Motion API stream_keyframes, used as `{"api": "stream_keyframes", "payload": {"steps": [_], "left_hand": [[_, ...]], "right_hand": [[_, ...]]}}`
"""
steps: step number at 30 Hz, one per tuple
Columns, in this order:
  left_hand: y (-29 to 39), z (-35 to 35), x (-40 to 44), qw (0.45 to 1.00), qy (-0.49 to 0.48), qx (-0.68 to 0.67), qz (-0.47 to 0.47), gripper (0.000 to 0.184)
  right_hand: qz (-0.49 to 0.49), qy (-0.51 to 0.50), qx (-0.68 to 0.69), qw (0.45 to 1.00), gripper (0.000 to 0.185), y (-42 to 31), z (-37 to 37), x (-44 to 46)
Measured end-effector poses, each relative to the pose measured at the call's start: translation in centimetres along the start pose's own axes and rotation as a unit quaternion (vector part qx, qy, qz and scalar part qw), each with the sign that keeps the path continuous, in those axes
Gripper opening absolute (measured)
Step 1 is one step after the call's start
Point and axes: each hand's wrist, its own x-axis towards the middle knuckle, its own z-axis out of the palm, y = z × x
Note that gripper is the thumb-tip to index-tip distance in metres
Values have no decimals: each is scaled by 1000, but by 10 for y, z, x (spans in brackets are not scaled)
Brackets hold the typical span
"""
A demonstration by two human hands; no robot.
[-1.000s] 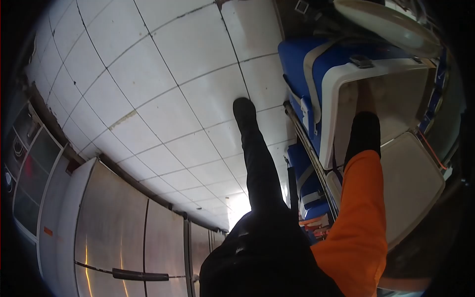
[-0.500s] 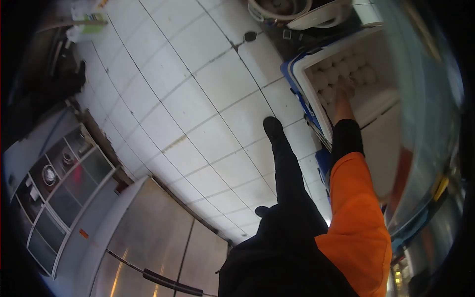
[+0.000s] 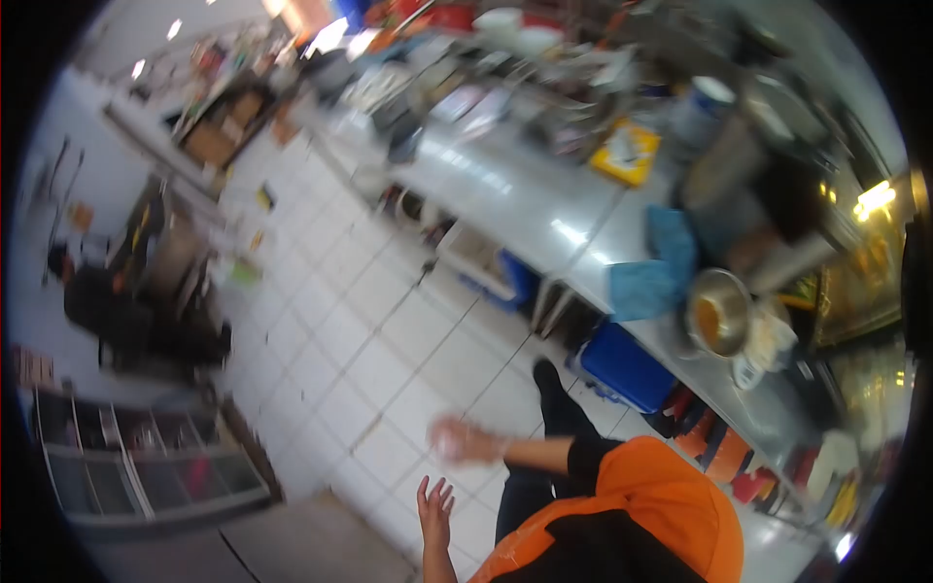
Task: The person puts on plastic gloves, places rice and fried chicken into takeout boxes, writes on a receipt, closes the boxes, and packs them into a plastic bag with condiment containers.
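Note:
My left hand is raised low in the middle of the head view, palm up over the tiled floor, with its fingers apart and nothing in it. Just above it and to the right is my right hand, stretched out past the orange sleeve and black cuff. Motion smears it, with a pale patch at its fingers, so I cannot make out whether it holds anything. Neither hand touches a surface. A blue cooler box stands under the counter, right of my foot.
A long steel counter carries a metal bowl, blue cloth, large pot and yellow item. Below it is a white bin. A person in dark clothes is at the left, above a glass-fronted cabinet.
My right hand has come out of an open white-lined cooler with several white balls inside, and moved left over the floor. My left hand has come into view. The view has lifted towards the counter.

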Motion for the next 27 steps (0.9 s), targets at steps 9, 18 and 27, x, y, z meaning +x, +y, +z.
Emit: {"api": "stream_keyframes", "payload": {"steps": [9,18,27], "left_hand": [[-54,184,-68,920,-374,-75,-90,58],[-197,497,-272,622,-672,379,131,66],[-147,697,-347,597,-397,289,634,84]], "right_hand": [[211,107,-49,970,61,-219,-165,-178],[429,539,77,721,74,-436,-365,-476],[647,540,-235,485,62,-508,-448,-684]]}}
